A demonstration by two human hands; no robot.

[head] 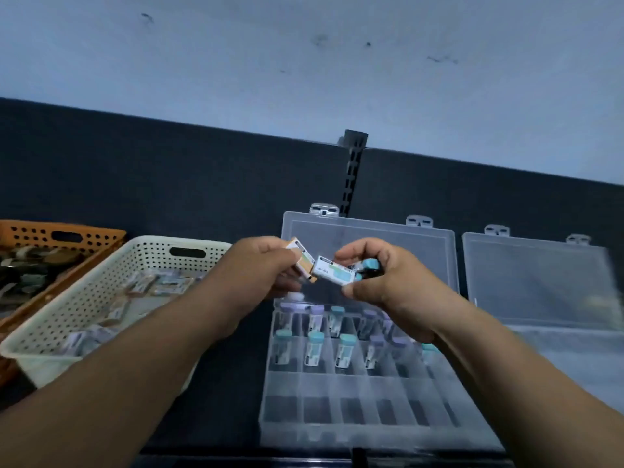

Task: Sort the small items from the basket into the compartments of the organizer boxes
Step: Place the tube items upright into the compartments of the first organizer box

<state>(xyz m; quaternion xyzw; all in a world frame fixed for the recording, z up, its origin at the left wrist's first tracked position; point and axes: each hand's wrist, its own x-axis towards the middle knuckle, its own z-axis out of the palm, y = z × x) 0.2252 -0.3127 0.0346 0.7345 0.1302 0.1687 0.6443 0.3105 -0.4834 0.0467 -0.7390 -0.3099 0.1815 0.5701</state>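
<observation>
Small items, little labelled tubes with coloured caps, showed in three places in the head view. Some lay loose in the white basket [101,288] left of the open organizer box [337,383]. Others stood in its two far rows, purple caps [315,310] behind and teal caps [315,337] nearer me. The rest were in my hands above the box's far edge.

My left hand [266,265] had its fingers curled round an orange-labelled tube [300,256]. My right hand [388,282] pinched a white-labelled tube [334,272] and seemed to hold more, since teal caps showed by the fingers. The two hands were close together, with the tubes almost touching end to end.

The box's near rows looked unfilled. Its lid [371,238] stood up behind my hands. A second organizer box [540,282] stood to the right of the first, and an orange basket [67,228] sat beyond the white one.

I judged these tubes light and stiff, with slick labels that could slide out of a loose pinch. The best hold seemed to be across the body between thumb and fingertip. The cap might come loose if I took a tube there.
</observation>
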